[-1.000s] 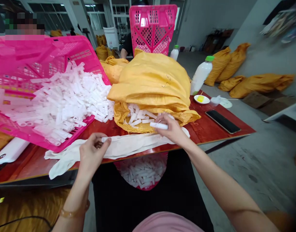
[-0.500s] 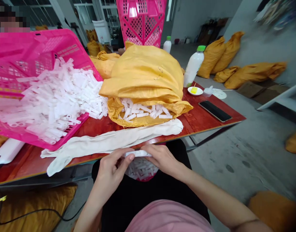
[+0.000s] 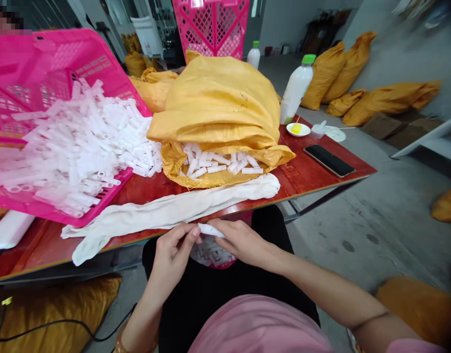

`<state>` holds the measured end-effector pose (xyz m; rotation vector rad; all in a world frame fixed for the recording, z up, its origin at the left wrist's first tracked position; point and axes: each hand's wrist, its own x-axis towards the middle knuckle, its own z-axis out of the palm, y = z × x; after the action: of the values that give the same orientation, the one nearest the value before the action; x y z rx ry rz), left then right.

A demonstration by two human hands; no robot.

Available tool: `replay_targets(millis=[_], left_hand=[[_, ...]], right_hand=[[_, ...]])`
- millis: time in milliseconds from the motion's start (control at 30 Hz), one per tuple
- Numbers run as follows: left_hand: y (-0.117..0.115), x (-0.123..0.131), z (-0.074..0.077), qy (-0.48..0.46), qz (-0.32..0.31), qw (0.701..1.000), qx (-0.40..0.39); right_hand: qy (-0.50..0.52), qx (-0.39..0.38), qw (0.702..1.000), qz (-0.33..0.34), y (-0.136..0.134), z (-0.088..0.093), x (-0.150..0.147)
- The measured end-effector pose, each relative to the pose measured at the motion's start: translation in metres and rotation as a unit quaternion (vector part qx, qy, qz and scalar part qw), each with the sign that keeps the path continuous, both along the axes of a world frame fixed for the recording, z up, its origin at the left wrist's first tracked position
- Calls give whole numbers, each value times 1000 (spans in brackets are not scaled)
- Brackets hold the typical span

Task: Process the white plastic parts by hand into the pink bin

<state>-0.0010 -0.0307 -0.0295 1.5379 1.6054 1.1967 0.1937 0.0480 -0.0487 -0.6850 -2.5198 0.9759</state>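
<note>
A short white plastic tube [image 3: 211,230] is held in front of my lap, slightly tilted with its right end lower. My right hand [image 3: 243,242] grips its right part, fingers closed over it. At the tube's left end, my left hand [image 3: 176,247] is closed in a pinch, thumb against the forefinger. Below both hands a pink container holding many similar white tubes [image 3: 212,252] shows between my knees, partly hidden. A rolled white cloth [image 3: 173,206] lies along the table edge just beyond my hands.
On the red table [image 3: 287,189] stand a tilted pink basket [image 3: 111,196] heaped with white tubes and a yellow sack [image 3: 221,108] spilling tubes. To the right are a phone [image 3: 329,160], a small dish [image 3: 302,130] and a green-capped bottle [image 3: 297,90]. A black cable [image 3: 63,321] hangs at left.
The tube has turned from nearly level to tilted down at its right end, and more of it is covered by my right fingers. My left thumb has shifted to its left end.
</note>
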Motion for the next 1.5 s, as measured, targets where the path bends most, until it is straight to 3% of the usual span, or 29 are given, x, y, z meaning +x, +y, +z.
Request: replay_targets(millis=[67, 167, 333, 433, 533, 633, 767, 833, 933, 967, 1000, 1067, 1133, 1200, 1267, 1367, 1433, 1500], left_hand=[[-1, 3, -2, -25, 25, 999, -20], [-5, 11, -7, -82, 49, 994, -46], [0, 22, -17, -132, 78, 987, -55], [7, 25, -19, -124, 76, 988, -54], [7, 26, -18, -103, 56, 992, -45], [2, 28, -19, -98, 28, 994, -39], [-8, 32, -24, -65, -23, 997, -44], [-8, 29, -24, -47, -86, 992, -80], [6, 3, -17, -28, -216, 963, -158], [17, -14, -13, -5, -216, 964, -155], [30, -33, -9, 37, -187, 972, -138], [65, -78, -2, 177, 7, 983, -50], [105, -120, 1, 374, 155, 914, -43], [142, -149, -3, 412, 187, 891, -45], [169, -161, -11, 427, 183, 884, -54], [183, -163, -23, 447, 169, 875, -75], [177, -162, -29, 457, 160, 871, -88], [163, -164, -31, 465, 152, 867, -98]], right_hand=[[-54, 107, 992, -49, -5, -6, -3], [-89, 219, 969, -65, -11, -14, -5], [-113, 305, 941, -92, -15, -21, -5], [-119, 242, 957, -111, -11, -19, -3], [-38, 44, 997, -46, -4, -14, 0], [46, -125, 991, 20, 0, -12, 3], [20, -79, 997, -17, -2, -22, 3], [-18, -35, 999, -26, -4, -32, 4], [-52, -4, 999, -16, -3, -49, 5], [-66, 1, 998, -17, -1, -56, 6], [-87, 7, 996, -24, 0, -62, 6], [-144, 24, 988, -45, 3, -73, 7], [-197, 39, 978, -53, 4, -76, 9], [-211, 26, 977, -30, 6, -68, 13], [-172, -27, 985, 21, 13, -46, 16], [-65, -70, 994, 54, 43, -4, 9], [-23, 20, 999, -21, 75, 17, -4], [-67, 162, 979, -102, 110, 26, -23]])
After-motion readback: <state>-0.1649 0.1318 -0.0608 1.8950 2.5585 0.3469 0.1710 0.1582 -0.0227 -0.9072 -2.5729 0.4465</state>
